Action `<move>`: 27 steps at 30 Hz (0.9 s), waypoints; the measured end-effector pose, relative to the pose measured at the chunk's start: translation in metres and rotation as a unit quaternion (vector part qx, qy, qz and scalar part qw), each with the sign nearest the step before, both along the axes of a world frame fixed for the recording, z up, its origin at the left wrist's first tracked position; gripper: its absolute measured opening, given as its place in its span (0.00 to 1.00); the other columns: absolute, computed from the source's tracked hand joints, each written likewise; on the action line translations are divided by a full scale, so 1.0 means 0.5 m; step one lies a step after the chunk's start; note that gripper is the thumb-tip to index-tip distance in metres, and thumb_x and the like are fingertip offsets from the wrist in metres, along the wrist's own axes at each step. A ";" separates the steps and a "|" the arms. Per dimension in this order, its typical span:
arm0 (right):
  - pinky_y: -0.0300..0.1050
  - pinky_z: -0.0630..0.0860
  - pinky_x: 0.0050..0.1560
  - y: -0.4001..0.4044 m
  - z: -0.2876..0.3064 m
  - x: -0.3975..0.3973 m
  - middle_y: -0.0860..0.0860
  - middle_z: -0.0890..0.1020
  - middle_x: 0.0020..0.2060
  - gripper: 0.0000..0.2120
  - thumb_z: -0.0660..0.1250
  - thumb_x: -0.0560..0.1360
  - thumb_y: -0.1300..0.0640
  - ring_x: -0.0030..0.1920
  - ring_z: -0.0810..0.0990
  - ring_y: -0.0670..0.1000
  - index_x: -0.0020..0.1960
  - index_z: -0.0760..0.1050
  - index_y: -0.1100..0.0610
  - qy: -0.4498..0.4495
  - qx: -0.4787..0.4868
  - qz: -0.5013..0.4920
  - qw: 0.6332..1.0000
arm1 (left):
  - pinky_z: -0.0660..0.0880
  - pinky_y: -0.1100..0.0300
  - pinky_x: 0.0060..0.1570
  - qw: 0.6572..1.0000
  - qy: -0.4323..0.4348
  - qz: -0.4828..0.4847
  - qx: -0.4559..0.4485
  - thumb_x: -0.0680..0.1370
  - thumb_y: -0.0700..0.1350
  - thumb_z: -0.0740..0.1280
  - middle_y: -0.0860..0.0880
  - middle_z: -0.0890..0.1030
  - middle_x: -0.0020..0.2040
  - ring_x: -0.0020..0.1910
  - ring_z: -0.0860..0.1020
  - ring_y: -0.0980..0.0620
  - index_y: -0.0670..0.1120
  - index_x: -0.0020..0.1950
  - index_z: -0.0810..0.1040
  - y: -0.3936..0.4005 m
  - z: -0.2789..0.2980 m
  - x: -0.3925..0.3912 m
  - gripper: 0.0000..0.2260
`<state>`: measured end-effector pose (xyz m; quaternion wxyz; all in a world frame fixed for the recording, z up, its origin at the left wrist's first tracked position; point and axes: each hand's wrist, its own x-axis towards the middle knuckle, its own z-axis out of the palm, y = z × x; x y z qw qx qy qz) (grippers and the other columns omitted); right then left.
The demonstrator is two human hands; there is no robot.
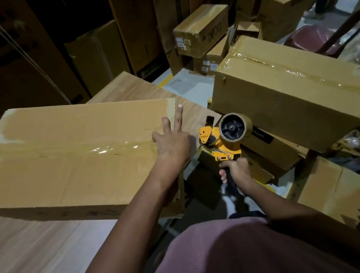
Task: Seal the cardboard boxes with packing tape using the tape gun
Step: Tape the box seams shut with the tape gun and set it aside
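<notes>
Nearest, right hand [237, 174] grips the tape gun [224, 138] handle, while left hand [171, 142] lies flat, fingers spread, on the box [59, 161] at left.

**A:** What clothing appears on the person at 6 o'clock?

**B:** A garment [230, 259] of dusty pink-mauve, soft and matte in weave, plain, with no visible print, seam or button.

**A:** And the arms?

**B:** Both forearms are bare from the garment's edge outward; no sleeve reaches them. The left hand [172, 144], toward 12 o'clock, and the right hand [237, 172], toward 1 o'clock, carry no glove, ring or watch.
</notes>
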<state>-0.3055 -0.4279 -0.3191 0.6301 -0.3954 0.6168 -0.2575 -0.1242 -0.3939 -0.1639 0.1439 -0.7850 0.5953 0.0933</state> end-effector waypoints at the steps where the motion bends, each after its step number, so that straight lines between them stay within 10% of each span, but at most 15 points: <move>1: 0.44 0.66 0.24 -0.004 0.005 0.010 0.60 0.76 0.25 0.05 0.66 0.75 0.70 0.21 0.71 0.54 0.41 0.74 0.69 -0.022 0.010 -0.014 1.000 | 0.69 0.36 0.59 1.000 -0.013 -0.004 0.005 0.80 0.39 0.67 0.46 0.27 0.79 0.80 0.44 0.34 0.50 0.65 0.79 -0.002 -0.002 -0.002 0.14; 5: 0.40 0.67 0.23 -0.054 0.038 0.042 0.59 0.75 0.24 0.09 0.64 0.76 0.69 0.21 0.70 0.54 0.37 0.74 0.68 -0.116 0.058 -0.045 0.991 | 0.69 0.34 0.60 0.999 -0.034 -0.004 0.011 0.80 0.41 0.66 0.46 0.29 0.80 0.78 0.45 0.32 0.53 0.71 0.74 -0.013 -0.011 -0.014 0.19; 12: 0.43 0.61 0.34 -0.219 0.039 0.098 0.51 0.66 0.29 0.12 0.57 0.80 0.60 0.30 0.63 0.50 0.38 0.64 0.55 -0.193 0.163 0.029 0.967 | 0.66 0.35 0.63 0.992 0.090 0.069 -0.051 0.80 0.53 0.69 0.48 0.34 0.82 0.78 0.50 0.39 0.63 0.81 0.37 -0.034 -0.006 -0.002 0.44; 18: 0.43 0.72 0.29 -0.313 0.021 0.126 0.53 0.73 0.31 0.10 0.62 0.78 0.60 0.28 0.73 0.52 0.38 0.68 0.57 -0.166 0.205 0.113 0.958 | 0.54 0.35 0.74 0.960 0.060 0.230 -0.151 0.80 0.63 0.64 0.44 0.35 0.82 0.82 0.43 0.42 0.57 0.81 0.32 0.008 -0.015 -0.005 0.45; 27: 0.41 0.80 0.30 -0.343 -0.024 0.235 0.54 0.74 0.36 0.09 0.63 0.79 0.58 0.35 0.76 0.53 0.41 0.70 0.59 -0.134 0.267 0.146 0.943 | 0.62 0.41 0.72 0.886 -0.071 0.405 -0.213 0.78 0.67 0.63 0.42 0.59 0.80 0.80 0.56 0.39 0.49 0.82 0.37 0.023 -0.040 -0.078 0.47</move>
